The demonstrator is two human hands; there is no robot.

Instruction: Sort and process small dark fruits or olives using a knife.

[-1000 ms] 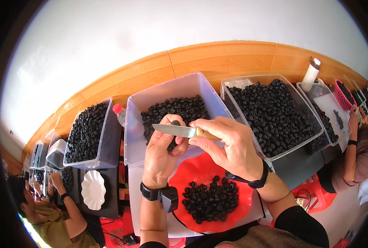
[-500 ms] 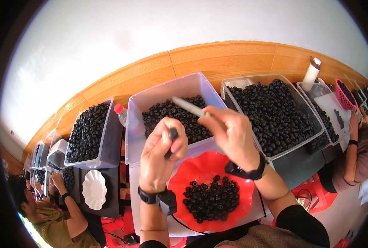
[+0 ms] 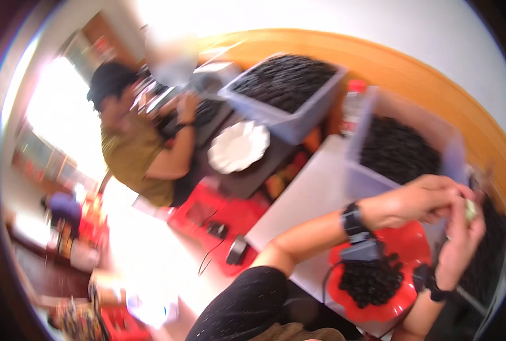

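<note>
My left hand (image 3: pixel 418 199) and my right hand (image 3: pixel 463 230) meet at the right, above the red scalloped bowl (image 3: pixel 413 241) and near a clear plastic tub (image 3: pixel 372 176). Motion smears both. The left fingers are closed, and what they hold is hidden. My right hand is closed round a knife, of which only a pale greenish handle end (image 3: pixel 470 210) shows; the blade cannot be seen. Small black round pieces (image 3: pixel 372 281) lie in the bowl. More black pieces (image 3: pixel 398 150) fill the lower part of the tub.
Left of the tub stands a red-capped bottle (image 3: pixel 353 105). A second tub (image 3: pixel 287 122) of black pieces and a white scalloped dish (image 3: pixel 239 146) sit on a dark table. A co-worker (image 3: pixel 136 148) works there. A red stool (image 3: pixel 224 213) holds small black devices and a cable.
The view has swung left, so the tubs and bowl appear farther right. My hands have come together. The knife blade and the dark piece in my left hand no longer show.
</note>
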